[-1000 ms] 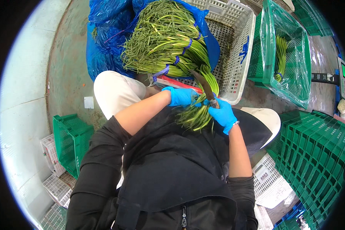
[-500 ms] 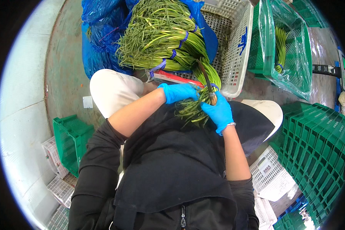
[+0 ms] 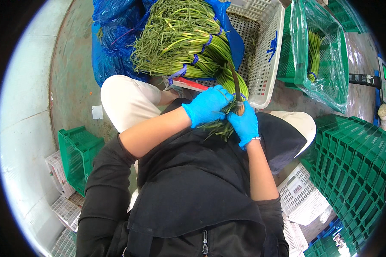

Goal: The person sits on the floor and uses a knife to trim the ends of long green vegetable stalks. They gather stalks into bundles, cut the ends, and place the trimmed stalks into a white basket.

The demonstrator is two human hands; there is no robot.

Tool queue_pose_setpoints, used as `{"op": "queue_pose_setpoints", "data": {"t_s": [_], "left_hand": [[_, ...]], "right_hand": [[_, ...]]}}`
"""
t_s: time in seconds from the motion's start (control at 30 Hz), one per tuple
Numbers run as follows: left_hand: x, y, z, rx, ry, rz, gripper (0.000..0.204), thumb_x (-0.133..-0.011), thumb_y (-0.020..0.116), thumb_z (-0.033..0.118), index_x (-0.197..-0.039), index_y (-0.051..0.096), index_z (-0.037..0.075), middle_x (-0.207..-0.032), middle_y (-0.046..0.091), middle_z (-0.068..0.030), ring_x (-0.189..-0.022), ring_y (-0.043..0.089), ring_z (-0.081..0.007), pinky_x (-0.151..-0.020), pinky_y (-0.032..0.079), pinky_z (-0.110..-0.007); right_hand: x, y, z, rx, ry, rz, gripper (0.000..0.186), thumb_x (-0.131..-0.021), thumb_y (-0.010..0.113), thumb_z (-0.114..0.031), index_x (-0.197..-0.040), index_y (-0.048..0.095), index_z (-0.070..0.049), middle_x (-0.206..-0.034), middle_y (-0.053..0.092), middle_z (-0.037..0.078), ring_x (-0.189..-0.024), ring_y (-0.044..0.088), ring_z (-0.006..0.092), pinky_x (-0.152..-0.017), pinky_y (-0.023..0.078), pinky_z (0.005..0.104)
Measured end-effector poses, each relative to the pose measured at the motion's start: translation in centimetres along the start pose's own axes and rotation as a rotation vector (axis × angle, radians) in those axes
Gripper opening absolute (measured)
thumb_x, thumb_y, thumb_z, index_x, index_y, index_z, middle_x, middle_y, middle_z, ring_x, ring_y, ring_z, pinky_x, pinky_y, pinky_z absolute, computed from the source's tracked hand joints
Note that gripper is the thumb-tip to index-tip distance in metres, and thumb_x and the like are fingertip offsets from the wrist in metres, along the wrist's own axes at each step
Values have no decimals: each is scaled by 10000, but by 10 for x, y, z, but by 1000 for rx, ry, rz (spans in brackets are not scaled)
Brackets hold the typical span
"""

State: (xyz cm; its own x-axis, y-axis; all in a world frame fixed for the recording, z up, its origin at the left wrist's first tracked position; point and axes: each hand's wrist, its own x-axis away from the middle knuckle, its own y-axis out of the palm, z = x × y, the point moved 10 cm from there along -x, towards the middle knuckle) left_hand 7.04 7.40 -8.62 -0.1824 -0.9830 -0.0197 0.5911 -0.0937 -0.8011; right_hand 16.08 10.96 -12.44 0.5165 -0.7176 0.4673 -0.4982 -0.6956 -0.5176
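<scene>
**Bunch in my lap, knife pointing away from me**

So my right hand point(image 3: 243, 124) was clamped on the wooden handle of a knife point(image 3: 237, 85), with its curved dark blade pointing away from me. The bunch of green stems point(image 3: 231, 80) sat right at both hands: thick stems ahead of them, leafy ends point(image 3: 218, 129) bent back toward my lap, just left of the right hand. So its long axis ran roughly away from me, and the blade lay nearly along it.

My left hand point(image 3: 210, 107) was over the leafy part, fingers curled, but its palm side was hidden, so I can't tell how tight it was. The purple tie point(image 3: 243, 97) was closer to the right hand.

Edges: the pale crate's point(image 3: 266, 81) rim stood just ahead and right of the right hand, and the big pile of bunches point(image 3: 182, 40) was ahead of the left. The most room was back over my apron point(image 3: 193, 171).
</scene>
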Motion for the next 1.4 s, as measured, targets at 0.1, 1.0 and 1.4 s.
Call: {"op": "queue_pose_setpoints", "data": {"t_s": [0.1, 1.0, 1.4], "left_hand": [[3, -6, 9, -15, 43, 105, 476, -592, 727, 209, -999, 545, 40, -884, 543, -113, -851, 487, -299, -760, 422, -375], [14, 37, -38, 936, -297, -457, 328, -898, 478, 247, -1093, 560, -3, -1032, 585, -54, -884, 498, -111, -742, 419, -265], [53, 43, -27, 1501, -654, -529, 384, -880, 492, 301, -1147, 496, 25, -1022, 588, -104, -768, 572, -157, -657, 471, -275]], "right_hand": [[1, -1, 11, -227, -6, -45, 485, -656, 630, -151, -1116, 509, -51, -948, 597, 139, -875, 575, 258, -740, 452, 347], [-3, 0, 32, -645, -56, -63, 205, -721, 598, -18, -921, 564, -45, -800, 536, -15, -692, 475, 64, -633, 410, 226], [4, 1, 25, -497, -73, -68, 270, -716, 620, -61, -979, 563, -33, -889, 583, 22, -760, 526, 97, -697, 443, 254]]}}
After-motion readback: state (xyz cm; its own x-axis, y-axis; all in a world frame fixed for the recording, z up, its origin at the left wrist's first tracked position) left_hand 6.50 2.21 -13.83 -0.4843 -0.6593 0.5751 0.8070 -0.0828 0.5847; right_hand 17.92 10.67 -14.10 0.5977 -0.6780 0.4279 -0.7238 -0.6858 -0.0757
